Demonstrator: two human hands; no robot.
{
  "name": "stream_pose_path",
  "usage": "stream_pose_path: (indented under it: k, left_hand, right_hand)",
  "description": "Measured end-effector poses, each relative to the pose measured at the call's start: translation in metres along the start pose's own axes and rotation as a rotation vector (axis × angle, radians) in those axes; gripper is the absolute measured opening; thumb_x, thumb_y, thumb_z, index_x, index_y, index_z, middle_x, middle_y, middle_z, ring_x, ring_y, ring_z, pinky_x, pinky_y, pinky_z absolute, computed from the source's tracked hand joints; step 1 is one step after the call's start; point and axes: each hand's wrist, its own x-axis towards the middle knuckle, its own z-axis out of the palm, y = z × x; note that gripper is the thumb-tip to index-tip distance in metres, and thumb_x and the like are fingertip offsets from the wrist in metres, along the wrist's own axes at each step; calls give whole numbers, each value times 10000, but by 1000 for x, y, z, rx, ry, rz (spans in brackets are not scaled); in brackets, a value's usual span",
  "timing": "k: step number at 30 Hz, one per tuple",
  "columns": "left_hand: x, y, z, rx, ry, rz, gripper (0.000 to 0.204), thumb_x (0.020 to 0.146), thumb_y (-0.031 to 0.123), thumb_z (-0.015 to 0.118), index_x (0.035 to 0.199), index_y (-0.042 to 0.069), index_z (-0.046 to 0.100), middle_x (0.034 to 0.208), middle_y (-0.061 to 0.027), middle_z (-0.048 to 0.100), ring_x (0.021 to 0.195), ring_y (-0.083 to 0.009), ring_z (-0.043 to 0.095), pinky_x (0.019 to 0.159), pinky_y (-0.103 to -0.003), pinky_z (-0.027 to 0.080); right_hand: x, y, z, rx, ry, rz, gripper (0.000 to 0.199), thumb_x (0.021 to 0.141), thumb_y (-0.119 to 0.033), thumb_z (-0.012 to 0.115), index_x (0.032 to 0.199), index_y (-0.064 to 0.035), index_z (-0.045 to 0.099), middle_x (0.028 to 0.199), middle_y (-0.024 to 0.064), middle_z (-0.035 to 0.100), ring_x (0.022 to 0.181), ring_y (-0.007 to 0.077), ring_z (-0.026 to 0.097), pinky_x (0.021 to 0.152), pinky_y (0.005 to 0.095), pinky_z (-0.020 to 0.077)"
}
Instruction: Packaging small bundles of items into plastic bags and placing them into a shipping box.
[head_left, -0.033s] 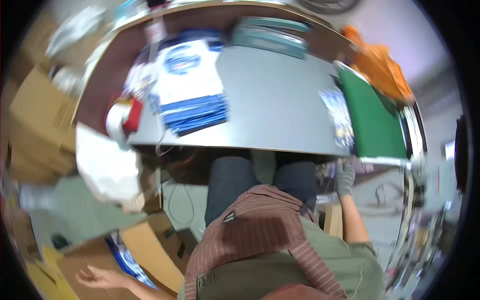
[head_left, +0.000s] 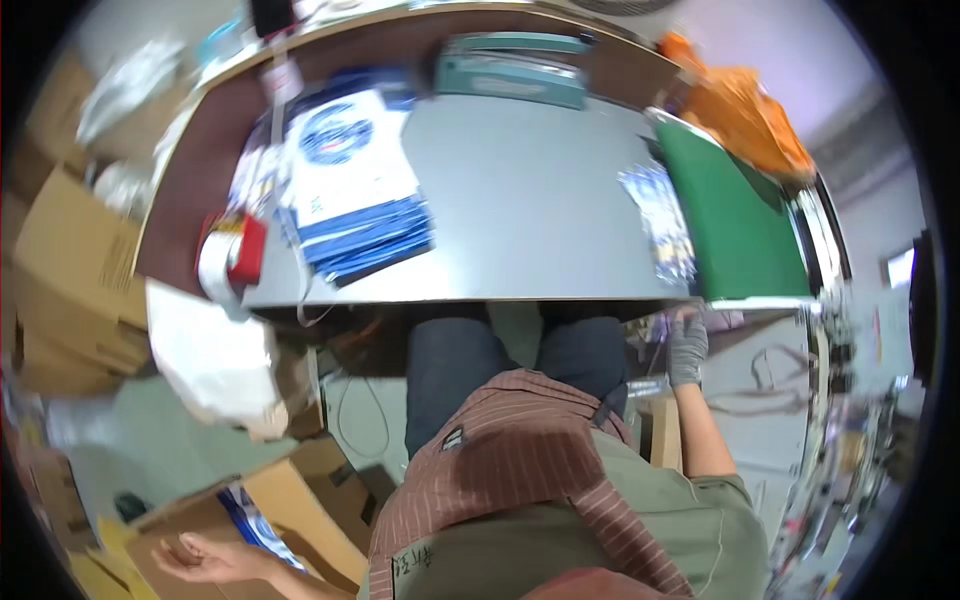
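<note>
My left hand [head_left: 205,558] is bare and holds nothing. Its fingers are loosely bent and apart, over the side of an open cardboard box [head_left: 290,500] at the lower left. A blue and white printed plastic packet [head_left: 255,525] lies in the box beside that forearm. My right hand [head_left: 688,350] wears a grey glove with bare fingertips. It reaches up to the table's front edge, below the corner of a green board [head_left: 725,220]; its fingers look stretched out, with nothing visible in them. A clear packet with blue and white contents [head_left: 660,225] lies beside the board.
A stack of blue and white printed bags [head_left: 350,180] lies on the grey table [head_left: 520,190]. A red tape dispenser [head_left: 245,250] stands at the left edge, a teal metal device [head_left: 515,75] at the back. An orange bag [head_left: 745,120] hangs at the right; cartons [head_left: 85,250] stand left.
The whole view has shifted slightly, so the table and its things sit a little further left. My left hand has turned slightly, its fingers more bent. The right hand stays at the table edge.
</note>
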Motion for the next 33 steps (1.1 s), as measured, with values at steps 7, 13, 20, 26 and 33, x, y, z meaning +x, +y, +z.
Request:
stream_pose_path:
  k: [7, 13, 20, 26, 33]
  left_hand:
    - [-158, 275, 172, -862, -1496, 103, 607, 880, 151, 601, 1404, -8, 338, 1417, -195, 368, 1301, -352, 388, 1052, -418, 359]
    - [-315, 476, 262, -1027, -1750, 327, 826, 894, 343, 603, 1420, -122, 168, 1446, -333, 265, 1360, -422, 292, 1121, -414, 258]
    - [-381, 555, 331, -984, -1565, 402, 939, 762, 270, 691, 1435, -98, 151, 1481, -324, 201, 1405, -431, 173, 1156, -422, 165]
    - [-307, 447, 356, -860, -1505, 497, 881, 718, 122, 672, 1435, -76, 199, 1495, -292, 198, 1398, -439, 190, 1146, -436, 190]
    - [-228, 421, 354, -872, -1713, -263, 991, 856, 245, 681, 1490, -12, -36, 1549, -256, 38, 1448, -318, 84, 1149, -368, 145]
  right_hand:
    - [9, 46, 6, -261, 150, -151, 656, 894, -361, 588, 1413, -23, 373, 1295, 255, 490, 1163, 415, 490, 1017, 484, 366]
    - [66, 41, 36, 533, -104, -5, 863, 754, -526, 705, 1372, -14, 387, 1282, 192, 501, 1160, 365, 508, 992, 451, 406]
    - [108, -52, -1, 211, -376, -139, 921, 678, -430, 717, 1385, 24, 339, 1380, 278, 367, 1287, 411, 380, 1105, 452, 301]
    - [82, -88, 29, 534, -508, -531, 750, 756, -442, 706, 1331, -29, 457, 1442, 209, 362, 1346, 361, 340, 1132, 423, 268]
    - [143, -14, 74, 226, -132, 248, 780, 861, -541, 588, 1369, 24, 414, 1408, 245, 405, 1294, 376, 412, 1101, 425, 314]
